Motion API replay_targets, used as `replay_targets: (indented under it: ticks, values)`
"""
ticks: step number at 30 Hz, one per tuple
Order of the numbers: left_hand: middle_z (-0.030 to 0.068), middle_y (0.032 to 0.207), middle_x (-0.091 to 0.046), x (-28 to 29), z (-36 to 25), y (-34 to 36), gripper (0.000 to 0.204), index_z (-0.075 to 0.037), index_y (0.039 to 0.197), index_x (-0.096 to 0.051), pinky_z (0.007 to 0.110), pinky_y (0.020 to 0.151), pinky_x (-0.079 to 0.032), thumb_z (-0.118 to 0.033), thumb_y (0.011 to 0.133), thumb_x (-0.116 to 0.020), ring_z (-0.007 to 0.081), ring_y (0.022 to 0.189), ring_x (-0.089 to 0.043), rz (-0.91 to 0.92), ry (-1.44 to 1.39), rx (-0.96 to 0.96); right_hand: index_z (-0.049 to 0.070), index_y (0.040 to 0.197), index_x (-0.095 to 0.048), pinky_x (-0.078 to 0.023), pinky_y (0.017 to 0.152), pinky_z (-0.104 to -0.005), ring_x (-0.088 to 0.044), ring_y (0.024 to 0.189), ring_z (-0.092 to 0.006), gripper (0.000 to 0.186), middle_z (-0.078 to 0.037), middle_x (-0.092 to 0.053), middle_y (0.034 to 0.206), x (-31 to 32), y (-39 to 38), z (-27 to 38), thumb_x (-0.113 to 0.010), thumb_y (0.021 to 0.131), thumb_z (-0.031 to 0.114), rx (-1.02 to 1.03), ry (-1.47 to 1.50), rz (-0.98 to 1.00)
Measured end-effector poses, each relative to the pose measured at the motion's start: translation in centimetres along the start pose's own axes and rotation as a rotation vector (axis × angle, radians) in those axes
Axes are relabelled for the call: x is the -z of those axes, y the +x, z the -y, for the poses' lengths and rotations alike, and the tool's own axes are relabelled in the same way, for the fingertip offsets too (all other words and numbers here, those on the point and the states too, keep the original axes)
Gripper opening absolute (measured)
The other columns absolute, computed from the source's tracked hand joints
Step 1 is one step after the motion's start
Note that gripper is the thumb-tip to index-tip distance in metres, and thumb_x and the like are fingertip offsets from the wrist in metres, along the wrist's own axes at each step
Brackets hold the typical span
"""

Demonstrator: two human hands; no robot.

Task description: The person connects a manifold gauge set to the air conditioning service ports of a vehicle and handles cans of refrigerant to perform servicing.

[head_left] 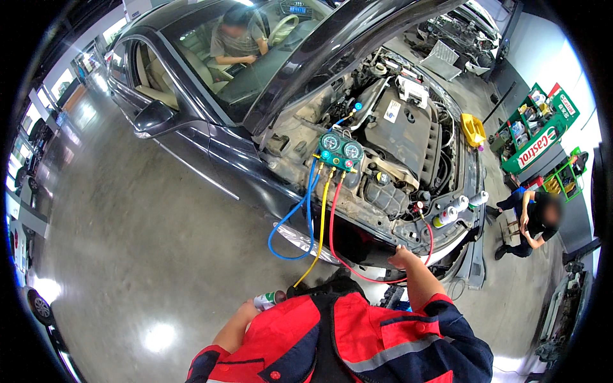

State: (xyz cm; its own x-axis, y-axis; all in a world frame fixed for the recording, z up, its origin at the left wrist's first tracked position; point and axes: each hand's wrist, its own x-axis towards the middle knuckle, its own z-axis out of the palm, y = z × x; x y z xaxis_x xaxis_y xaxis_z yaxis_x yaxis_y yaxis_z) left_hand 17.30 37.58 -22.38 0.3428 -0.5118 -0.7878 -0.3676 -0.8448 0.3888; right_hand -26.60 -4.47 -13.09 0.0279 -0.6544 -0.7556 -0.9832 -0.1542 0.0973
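Observation:
Low at my waist, my left hand (248, 311) is closed around a small white, green and red can (268, 300); its fingers are mostly hidden. My right hand (401, 256) rests at the black front fender's edge (367, 239), fingers loosely spread. A manifold gauge set (340, 152) with two dials hangs at the engine bay's near side. From it run blue hoses (281, 256), a yellow hose (324, 223) and a red hose (338, 252). The yellow one drops toward the can; whether they join is hidden. The red one loops past my right hand to a fitting (419, 206).
The dark car's raised hood (306, 57) stands over the engine cover (402, 127). Several spray cans (445, 217) lie on the front edge, beyond them a yellow funnel-like container (472, 131). One person (236, 41) sits inside the car; another (533, 220) sits at the right near green shelves (533, 137).

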Motion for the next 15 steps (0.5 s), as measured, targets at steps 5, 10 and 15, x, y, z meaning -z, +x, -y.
replay_targets:
  ticks: [5, 10, 15]
  values:
    - [0.0283, 0.126, -0.056, -0.3, 1.0, 0.9, 0.1, 0.005, 0.126, -0.054, 0.041, 0.1, -0.045, -0.058, 0.052, -0.082, 0.0379, 0.119, -0.056, 0.025, 0.018, 0.016, 0.001, 0.152, -0.008, -0.031, 0.112, -0.0463, -0.028, 0.141, -0.0411, 0.098, -0.02, -0.014, 0.158, 2.9, -3.6, 1.8, -0.061, 0.086, 0.052, 0.107, -0.127, 0.135]
    - [0.0299, 0.126, -0.056, -0.1, 0.2, 0.8, 0.103, 0.007, 0.126, -0.052, 0.041, 0.1, -0.045, -0.06, 0.053, -0.081, 0.0384, 0.119, -0.056, 0.025, 0.046, 0.026, 0.002, 0.152, -0.008, -0.031, 0.112, -0.0462, -0.028, 0.141, -0.0401, 0.099, -0.02, -0.012, 0.158, 1.0, -1.4, 0.5, -0.061, 0.086, 0.053, 0.046, -0.082, 0.072]
    - [0.03, 0.126, -0.056, -0.5, 1.2, 0.9, 0.101, 0.006, 0.126, -0.053, 0.041, 0.099, -0.046, -0.059, 0.053, -0.081, 0.0388, 0.118, -0.056, 0.03, -0.003, 0.017, 0.001, 0.152, -0.01, -0.03, 0.113, -0.0458, -0.028, 0.141, -0.0386, 0.097, -0.02, -0.013, 0.158, 0.6, -0.5, 0.7, -0.06, 0.086, 0.053, 0.017, 0.005, 0.026]
